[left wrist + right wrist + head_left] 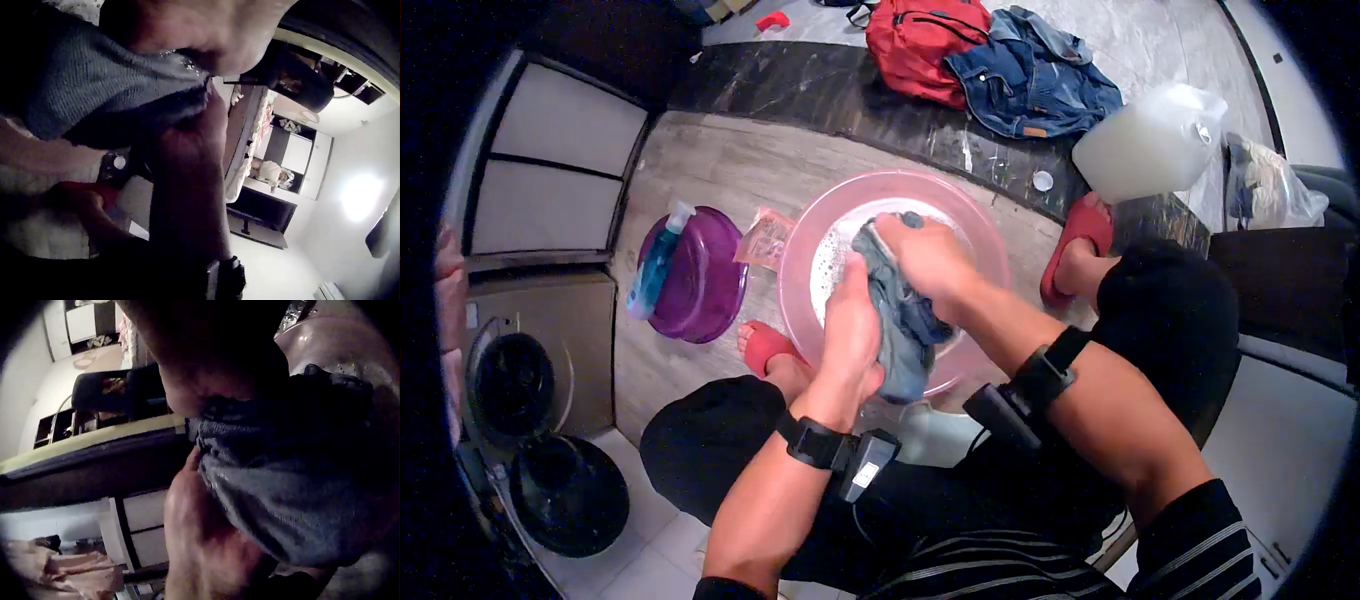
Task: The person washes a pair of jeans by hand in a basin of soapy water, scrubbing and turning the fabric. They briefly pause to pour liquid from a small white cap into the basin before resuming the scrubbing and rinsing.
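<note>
A wet blue denim garment (905,365) is bunched between my two hands, over a pink basin (794,275) of white suds (832,258). My left hand (853,325) grips its left side, thumb pointing up along the cloth. From the other side, my right hand (928,262) holds the upper part, with its fingertips largely hidden by cloth. In the left wrist view the ribbed-looking fabric (100,87) hangs down between both hands. The right wrist view shows the cloth (294,494) folded thickly, with the left hand (209,519) pressed against its lower edge.
Left of the basin, a blue liquid bottle (658,268) lies on a purple basin (718,285), near a pink packet (764,240). Beyond, a red bag (920,50) and a denim jacket (1025,85) lie on a dark ledge, beside a whitish jug (1145,145). Red-slippered feet flank the basin.
</note>
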The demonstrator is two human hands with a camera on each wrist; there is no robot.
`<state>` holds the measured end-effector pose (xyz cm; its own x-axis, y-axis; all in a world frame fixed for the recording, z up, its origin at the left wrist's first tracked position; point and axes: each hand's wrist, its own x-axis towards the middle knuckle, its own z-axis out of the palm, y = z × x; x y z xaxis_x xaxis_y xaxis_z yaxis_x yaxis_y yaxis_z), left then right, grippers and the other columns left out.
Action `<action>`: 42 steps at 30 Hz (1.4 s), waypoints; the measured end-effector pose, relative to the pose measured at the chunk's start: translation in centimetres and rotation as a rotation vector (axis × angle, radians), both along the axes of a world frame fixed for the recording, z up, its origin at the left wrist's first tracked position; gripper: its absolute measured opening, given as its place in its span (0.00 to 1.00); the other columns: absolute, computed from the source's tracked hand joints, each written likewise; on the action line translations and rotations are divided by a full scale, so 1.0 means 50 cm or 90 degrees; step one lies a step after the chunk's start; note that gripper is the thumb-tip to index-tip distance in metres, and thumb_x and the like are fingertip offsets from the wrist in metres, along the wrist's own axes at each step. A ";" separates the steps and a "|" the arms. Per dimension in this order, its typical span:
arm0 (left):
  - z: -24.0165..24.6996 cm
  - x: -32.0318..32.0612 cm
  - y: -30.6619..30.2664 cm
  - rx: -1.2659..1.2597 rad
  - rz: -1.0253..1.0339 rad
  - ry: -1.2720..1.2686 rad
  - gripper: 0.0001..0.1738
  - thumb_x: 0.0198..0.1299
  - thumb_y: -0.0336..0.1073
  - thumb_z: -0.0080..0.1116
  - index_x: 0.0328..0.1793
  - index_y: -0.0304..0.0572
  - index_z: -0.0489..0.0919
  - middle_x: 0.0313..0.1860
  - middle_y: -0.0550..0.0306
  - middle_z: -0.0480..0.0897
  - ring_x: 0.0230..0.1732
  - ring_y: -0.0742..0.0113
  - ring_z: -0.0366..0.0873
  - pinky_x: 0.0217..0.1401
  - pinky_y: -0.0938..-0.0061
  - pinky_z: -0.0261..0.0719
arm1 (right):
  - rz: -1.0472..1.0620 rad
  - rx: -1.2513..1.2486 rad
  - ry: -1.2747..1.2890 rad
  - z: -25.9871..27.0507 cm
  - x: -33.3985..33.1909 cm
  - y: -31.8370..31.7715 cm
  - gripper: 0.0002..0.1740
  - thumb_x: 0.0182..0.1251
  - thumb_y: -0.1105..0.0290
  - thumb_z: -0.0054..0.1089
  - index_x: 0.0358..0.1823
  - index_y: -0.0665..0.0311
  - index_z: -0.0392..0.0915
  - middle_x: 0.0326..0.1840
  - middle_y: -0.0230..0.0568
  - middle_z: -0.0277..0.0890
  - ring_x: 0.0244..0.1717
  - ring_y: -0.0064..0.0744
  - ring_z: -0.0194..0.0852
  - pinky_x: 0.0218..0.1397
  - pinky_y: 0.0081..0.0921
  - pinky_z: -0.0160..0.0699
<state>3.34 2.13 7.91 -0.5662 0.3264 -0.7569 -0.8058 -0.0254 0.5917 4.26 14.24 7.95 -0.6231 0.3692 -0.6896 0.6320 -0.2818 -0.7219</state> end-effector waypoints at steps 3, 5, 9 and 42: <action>0.057 -0.013 -0.001 0.083 0.003 -0.014 0.31 0.71 0.56 0.34 0.64 0.37 0.69 0.58 0.50 0.77 0.56 0.58 0.76 0.60 0.62 0.74 | -0.087 -0.235 0.161 -0.040 0.010 0.007 0.25 0.65 0.56 0.57 0.53 0.71 0.72 0.40 0.40 0.80 0.39 0.32 0.79 0.44 0.33 0.77; 0.065 -0.033 -0.012 0.157 0.015 -0.040 0.33 0.72 0.56 0.28 0.64 0.37 0.69 0.59 0.47 0.76 0.58 0.56 0.75 0.63 0.59 0.72 | -0.049 -0.091 0.187 -0.054 0.011 0.008 0.26 0.61 0.53 0.57 0.51 0.68 0.74 0.42 0.48 0.81 0.43 0.41 0.80 0.48 0.35 0.75; 0.041 -0.066 -0.024 0.126 0.083 -0.063 0.30 0.72 0.55 0.28 0.64 0.41 0.69 0.57 0.49 0.77 0.57 0.56 0.76 0.62 0.57 0.73 | 0.110 0.284 0.352 0.044 0.066 -0.057 0.32 0.58 0.54 0.59 0.61 0.63 0.66 0.54 0.58 0.74 0.57 0.55 0.72 0.61 0.39 0.70; 0.041 -0.077 -0.116 -0.104 -0.286 0.261 0.24 0.68 0.48 0.52 0.59 0.34 0.75 0.50 0.57 0.81 0.49 0.72 0.77 0.54 0.76 0.73 | 0.001 -0.339 0.172 0.017 0.021 0.112 0.24 0.71 0.51 0.48 0.50 0.66 0.76 0.42 0.41 0.81 0.41 0.31 0.80 0.47 0.31 0.79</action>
